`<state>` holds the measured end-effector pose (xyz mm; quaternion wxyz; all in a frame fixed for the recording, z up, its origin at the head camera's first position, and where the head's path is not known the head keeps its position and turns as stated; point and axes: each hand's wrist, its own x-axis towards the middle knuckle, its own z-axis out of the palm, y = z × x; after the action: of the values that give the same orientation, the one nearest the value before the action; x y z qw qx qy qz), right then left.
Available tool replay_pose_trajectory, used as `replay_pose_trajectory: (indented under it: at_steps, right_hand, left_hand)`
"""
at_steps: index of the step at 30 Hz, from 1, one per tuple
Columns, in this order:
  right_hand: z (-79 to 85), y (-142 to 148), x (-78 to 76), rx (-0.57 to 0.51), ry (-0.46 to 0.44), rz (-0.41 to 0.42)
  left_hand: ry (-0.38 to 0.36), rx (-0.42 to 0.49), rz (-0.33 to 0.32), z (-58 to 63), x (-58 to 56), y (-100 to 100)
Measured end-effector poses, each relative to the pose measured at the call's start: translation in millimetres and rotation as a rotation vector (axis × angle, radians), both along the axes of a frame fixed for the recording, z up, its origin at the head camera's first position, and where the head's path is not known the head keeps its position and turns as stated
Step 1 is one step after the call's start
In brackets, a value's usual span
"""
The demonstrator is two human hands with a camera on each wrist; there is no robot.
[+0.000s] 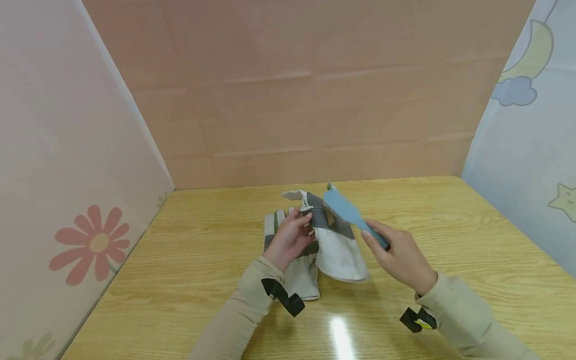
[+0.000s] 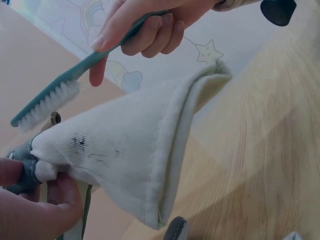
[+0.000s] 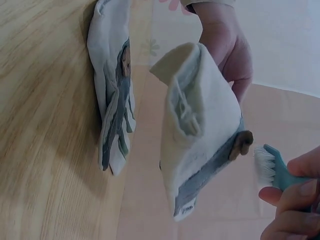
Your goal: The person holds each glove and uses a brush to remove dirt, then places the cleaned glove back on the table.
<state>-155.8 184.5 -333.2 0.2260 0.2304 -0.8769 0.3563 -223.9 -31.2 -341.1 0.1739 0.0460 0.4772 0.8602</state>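
A white and grey work glove (image 1: 340,252) is held up off the table, its wide cuff hanging towards me. My left hand (image 1: 294,236) pinches it at the grey band between thumb and fingers. Dark smudges mark the white cuff in the left wrist view. My right hand (image 1: 399,255) grips the handle of a blue brush (image 1: 345,207). White bristles (image 2: 50,104) face the glove; in the left wrist view they hang just above its grey band, and I cannot tell if they touch. A second matching glove (image 3: 111,65) lies on the table, partly hidden by my left hand and forearm.
The wooden table (image 1: 189,280) runs back to a plain tan panel (image 1: 310,100). Pale printed panels stand on both sides, the left one with a red flower (image 1: 96,244), the right one with a moon (image 1: 533,50). Dark devices are strapped to both wrists.
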Motion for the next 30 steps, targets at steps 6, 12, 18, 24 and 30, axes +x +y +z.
replay_pose_trajectory:
  at_steps: [6,12,18,24,30]
  right_hand:
    - [-2.0,-3.5,-1.3,0.042,-0.019,0.01]
    - [-2.2,2.2,-1.0,0.081,0.006,-0.03]
    - [-1.2,3.5,-0.1,0.049,0.016,-0.023]
    - [0.4,-1.8,-0.6,0.039,0.025,0.004]
    - [-1.1,-1.3,-0.9,0.072,0.025,-0.008]
  left_hand:
    - [-0.003,0.001,-0.011,-1.1,0.4,0.2]
    - [0.0,-0.014,0.007,-2.2,-2.2,-1.3]
    - [-0.002,-0.015,0.003,-3.1,-2.6,-1.9]
    - [-0.013,-0.003,-0.003,-3.2,-1.6,-0.2]
    - [-0.003,-0.018,0.013,-3.5,-1.9,-1.9]
